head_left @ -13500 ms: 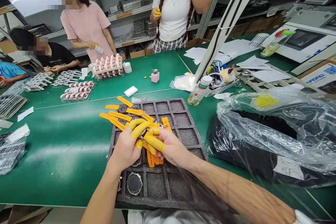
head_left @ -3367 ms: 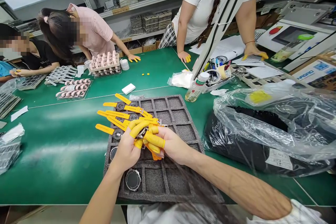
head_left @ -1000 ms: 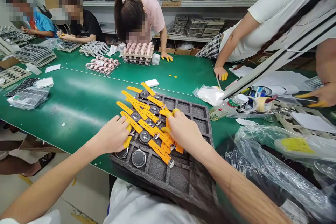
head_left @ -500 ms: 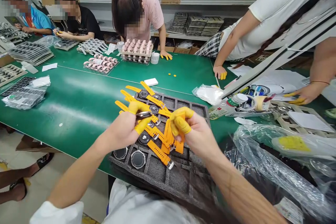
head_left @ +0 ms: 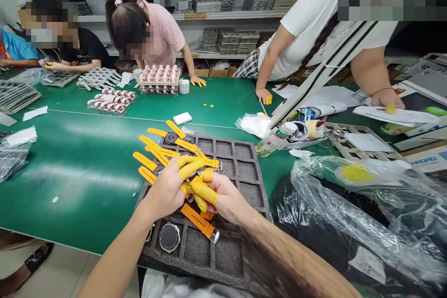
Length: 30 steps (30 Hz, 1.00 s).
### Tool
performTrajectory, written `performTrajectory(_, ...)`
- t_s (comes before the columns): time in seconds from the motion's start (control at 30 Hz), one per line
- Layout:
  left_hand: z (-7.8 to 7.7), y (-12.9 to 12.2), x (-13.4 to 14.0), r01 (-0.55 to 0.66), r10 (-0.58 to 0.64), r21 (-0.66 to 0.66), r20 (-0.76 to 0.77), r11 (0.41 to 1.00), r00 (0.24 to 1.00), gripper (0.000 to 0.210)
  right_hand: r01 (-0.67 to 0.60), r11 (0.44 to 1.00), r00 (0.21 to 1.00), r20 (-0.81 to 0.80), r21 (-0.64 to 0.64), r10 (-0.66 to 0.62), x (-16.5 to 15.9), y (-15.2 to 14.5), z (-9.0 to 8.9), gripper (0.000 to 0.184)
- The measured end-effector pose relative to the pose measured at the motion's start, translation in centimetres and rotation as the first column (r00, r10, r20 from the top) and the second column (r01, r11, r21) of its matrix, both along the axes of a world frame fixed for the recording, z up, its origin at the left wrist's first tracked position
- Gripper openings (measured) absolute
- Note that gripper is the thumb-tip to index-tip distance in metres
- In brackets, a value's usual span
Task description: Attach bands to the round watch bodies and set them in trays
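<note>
My left hand (head_left: 171, 186), yellow covers on its fingertips, is closed around a round dark watch case (head_left: 193, 176), mostly hidden by the fingers. My right hand (head_left: 218, 193), with the same covers, is pinched against it over an orange watch strap (head_left: 206, 215), of which only a bit shows below the fingers. Both hands meet over a grey foam tray (head_left: 223, 149) with square compartments. Watches with orange straps (head_left: 159, 153) lie in a heap on its far left part. Closer to me, a strapless round watch (head_left: 169, 237) sits in a compartment beside a loose strap with a buckle (head_left: 199, 223).
A clear plastic bag over black material (head_left: 324, 223) lies to the right. Behind it stand a bottle (head_left: 279, 137) and a slanting white post (head_left: 314, 81). Pink-strapped watches (head_left: 160, 77) stand across the green table (head_left: 87, 149). Several co-workers are around it.
My hands have come together, bringing the watch case and strap close to each other. The view has turned right. A co-worker's hand at right now holds papers.
</note>
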<state>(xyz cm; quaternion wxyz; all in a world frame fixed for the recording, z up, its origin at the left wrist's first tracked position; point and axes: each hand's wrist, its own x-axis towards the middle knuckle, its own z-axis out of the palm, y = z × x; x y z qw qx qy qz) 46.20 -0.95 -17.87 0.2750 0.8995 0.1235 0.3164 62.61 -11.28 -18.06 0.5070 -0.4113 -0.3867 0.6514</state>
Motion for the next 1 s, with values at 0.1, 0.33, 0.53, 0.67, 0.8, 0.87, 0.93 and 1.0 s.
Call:
performTrajectory(0.1,-0.1,-0.1,0.1,-0.009,0.009,0.017,0.002,1.000,1.000,0.082,-0.001,1.000,0.998,-0.057,0.014,0.001,-0.1,0.1,0.0,0.043)
performTrajectory(0.33,0.0,-0.5,0.1,0.010,-0.006,-0.060,0.064,0.998,0.998,0.073,0.078,0.994,0.980,-0.179,-0.073,-0.090,-0.6,0.2,0.5,0.052)
performTrajectory(0.53,0.7,-0.8,0.1,0.192,-0.160,-0.262,0.142,0.946,0.977,0.050,0.121,0.988,0.966,-0.215,-0.098,-0.140,-1.1,0.0,0.6,0.053)
performTrajectory(0.67,0.6,-0.8,0.2,0.168,-0.142,-0.191,0.141,0.967,0.980,0.050,0.099,0.992,0.968,-0.222,-0.075,-0.114,-1.1,0.0,0.8,0.051)
performTrajectory(0.8,0.8,-0.9,0.0,0.101,-0.093,-0.093,0.083,0.991,0.992,0.051,0.095,0.993,0.977,-0.186,-0.075,-0.107,-1.2,0.1,0.8,0.051)
performTrajectory(0.87,0.9,-0.9,-0.2,0.077,-0.075,-0.052,0.032,0.996,0.997,0.051,0.091,0.991,0.983,-0.148,-0.097,-0.105,-1.2,0.1,0.8,0.051)
performTrajectory(0.93,0.8,-0.9,-0.5,0.081,-0.082,-0.027,-0.012,0.996,0.997,0.053,0.087,0.988,0.990,-0.097,-0.124,-0.100,-1.1,0.1,0.9,0.053)
performTrajectory(1.0,0.3,-0.9,-0.7,0.101,-0.102,-0.035,-0.025,0.994,0.994,0.056,0.047,0.989,0.998,-0.023,-0.137,-0.051,-0.3,-0.2,1.3,0.052)
